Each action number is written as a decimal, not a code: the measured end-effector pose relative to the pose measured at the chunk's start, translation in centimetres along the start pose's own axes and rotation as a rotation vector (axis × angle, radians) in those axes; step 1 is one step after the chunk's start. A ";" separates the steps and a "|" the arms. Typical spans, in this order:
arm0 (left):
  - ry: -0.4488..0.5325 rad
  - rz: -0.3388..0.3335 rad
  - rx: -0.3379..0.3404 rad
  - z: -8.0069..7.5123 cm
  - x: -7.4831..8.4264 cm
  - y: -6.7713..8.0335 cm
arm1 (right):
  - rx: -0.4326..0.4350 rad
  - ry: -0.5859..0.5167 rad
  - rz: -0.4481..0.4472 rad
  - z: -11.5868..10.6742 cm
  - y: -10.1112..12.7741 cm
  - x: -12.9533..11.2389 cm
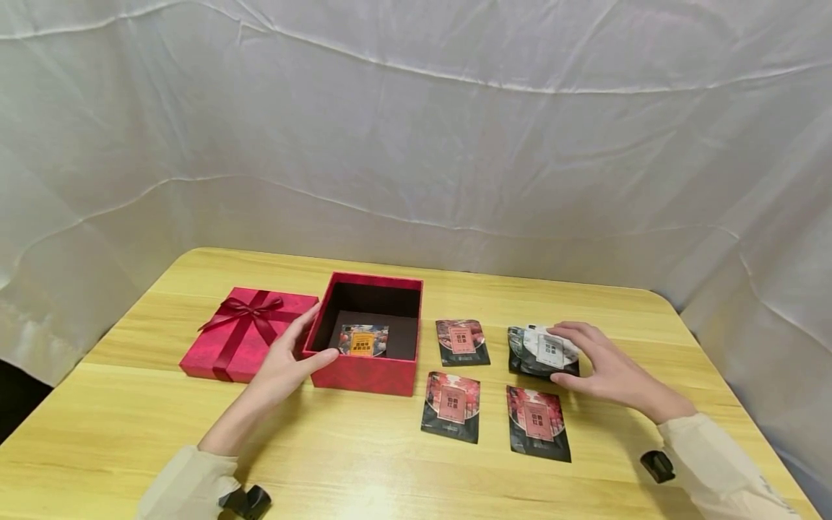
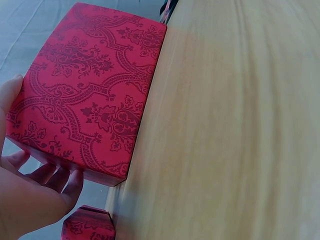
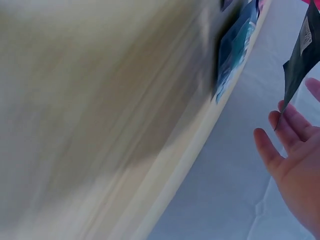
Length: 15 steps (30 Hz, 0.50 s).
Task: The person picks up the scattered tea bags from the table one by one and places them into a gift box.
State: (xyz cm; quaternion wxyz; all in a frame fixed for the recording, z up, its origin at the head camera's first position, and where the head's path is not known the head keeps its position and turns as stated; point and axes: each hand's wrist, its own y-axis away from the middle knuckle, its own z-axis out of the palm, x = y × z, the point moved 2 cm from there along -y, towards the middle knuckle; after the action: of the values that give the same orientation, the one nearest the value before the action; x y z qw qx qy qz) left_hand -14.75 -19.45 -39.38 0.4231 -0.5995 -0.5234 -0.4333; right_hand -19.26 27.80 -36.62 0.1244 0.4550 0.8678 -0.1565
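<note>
An open red box [image 1: 364, 375] stands on the wooden table [image 1: 364, 469] with one orange-labelled packet [image 1: 362, 339] lying inside. My left hand [image 1: 305, 345] grips its near left corner, thumb over the front rim and fingers along the left wall; the left wrist view shows the patterned wall [image 2: 95, 95] and my left hand [image 2: 20, 165] under it. My right hand [image 1: 565, 355] pinches the top packet [image 1: 549, 348] of a small pile, fingers over it and thumb at its near edge. In the right wrist view a dark packet [image 3: 300, 55] rises from my fingers [image 3: 280, 140].
The box's lid [image 1: 247, 328] with a ribbon bow lies left of the box, its corner [image 2: 89, 227] near my left hand. Three dark packets with red labels [image 1: 461, 341] [image 1: 451, 406] [image 1: 538, 422] lie between the box and the pile. White cloth hangs behind.
</note>
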 end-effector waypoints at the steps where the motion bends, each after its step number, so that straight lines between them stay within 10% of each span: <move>1: 0.000 -0.001 0.000 0.0 0.0 0.0 | 0.006 -0.002 -0.007 0.0 0.0 -0.1; 15: 0.003 -0.005 -0.003 0.0 0.1 0.0 | 0.018 -0.015 -0.036 0.1 -0.5 -1.4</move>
State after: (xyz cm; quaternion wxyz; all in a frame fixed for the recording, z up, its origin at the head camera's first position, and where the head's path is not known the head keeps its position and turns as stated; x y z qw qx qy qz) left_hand -14.72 -19.41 -39.31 0.4219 -0.5983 -0.5236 -0.4358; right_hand -18.94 26.48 -36.10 0.1241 0.4393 0.8734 -0.1698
